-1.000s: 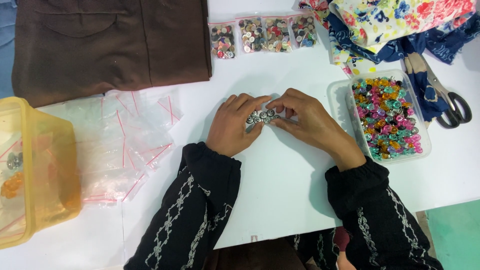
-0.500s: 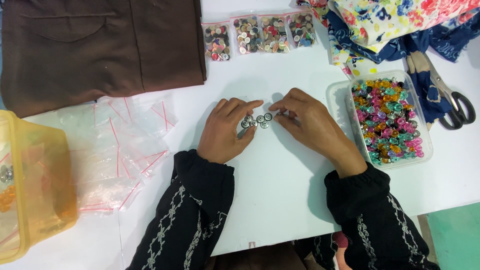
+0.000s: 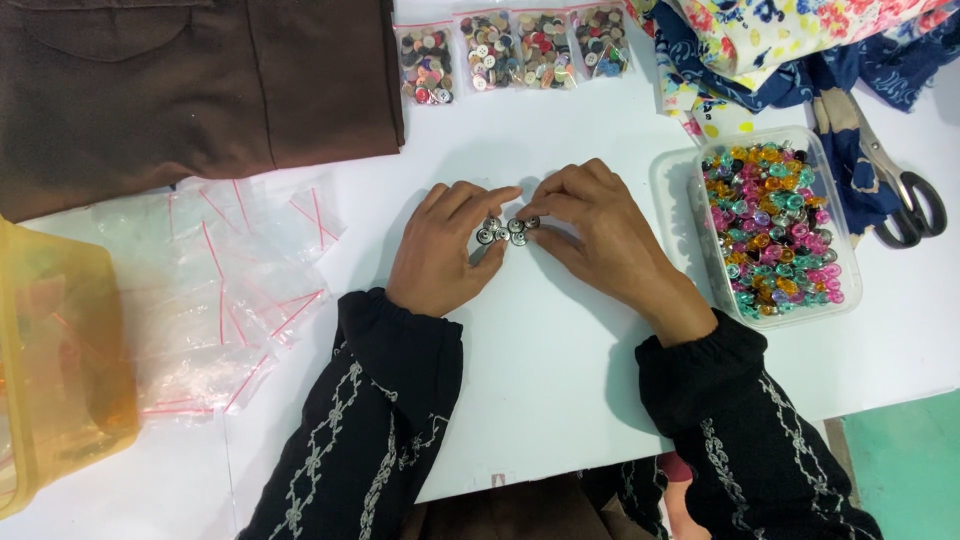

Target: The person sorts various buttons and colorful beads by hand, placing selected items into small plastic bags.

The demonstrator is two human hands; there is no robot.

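Since a second ago your hands have opened out a bit: the metal buttons that were bunched under your fingertips now sit spread in a short row on the white table. Your left hand rests palm-down, fingers loosely curled, index and thumb touching the left end of the row. Your right hand mirrors it, fingertips pinching lightly at the right end. Neither hand has anything lifted; both just corral the buttons flat against the table, probably to stop them rolling.

Around you: clear tray of coloured buttons just beside your right wrist, within easy reach. Scissors lie beyond it on the patterned fabric. Four small bags of mixed buttons line the far edge. Brown folded cloth far left, a loose pile of empty zip bags near your left sleeve, yellow plastic box at the left edge.
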